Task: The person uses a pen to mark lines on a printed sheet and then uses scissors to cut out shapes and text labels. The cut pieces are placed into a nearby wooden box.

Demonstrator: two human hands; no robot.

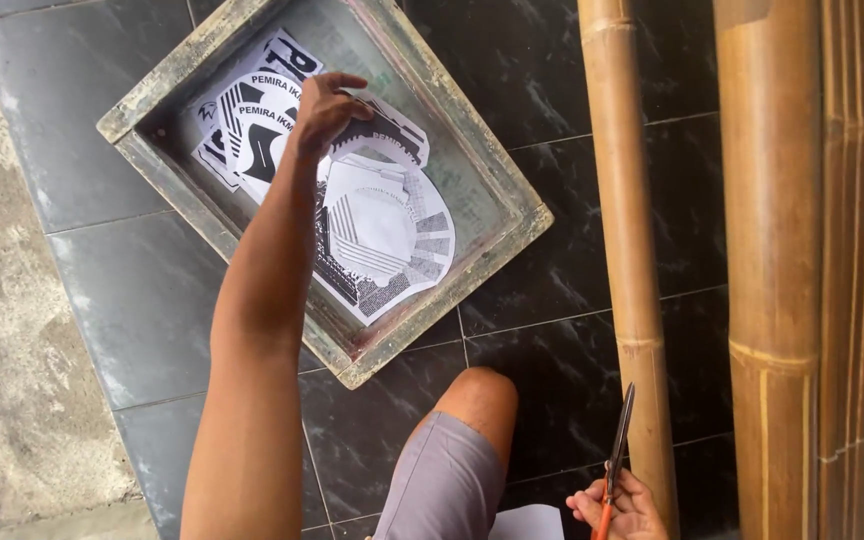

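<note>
Paper cutouts handled over a wooden frame on a dark tiled floor.

Seen from the head camera, the left hand [324,108] is stretched into the frame [512,240], its fingers closed on a paper cutout [382,225] (black-and-white prints, piled loosely); the right hand [620,508] is wrapped around scissors [616,450], blades shut, beside a bamboo pole [624,200].

Home porch workshop: dark floor tiles [562,70], bamboo poles [627,230], screen-printing frame [482,265].

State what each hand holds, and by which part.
Right hand holds scissors by their orange handles, blades up. Left hand touches paper cutouts in the wooden frame; a grip cannot be told.
</note>
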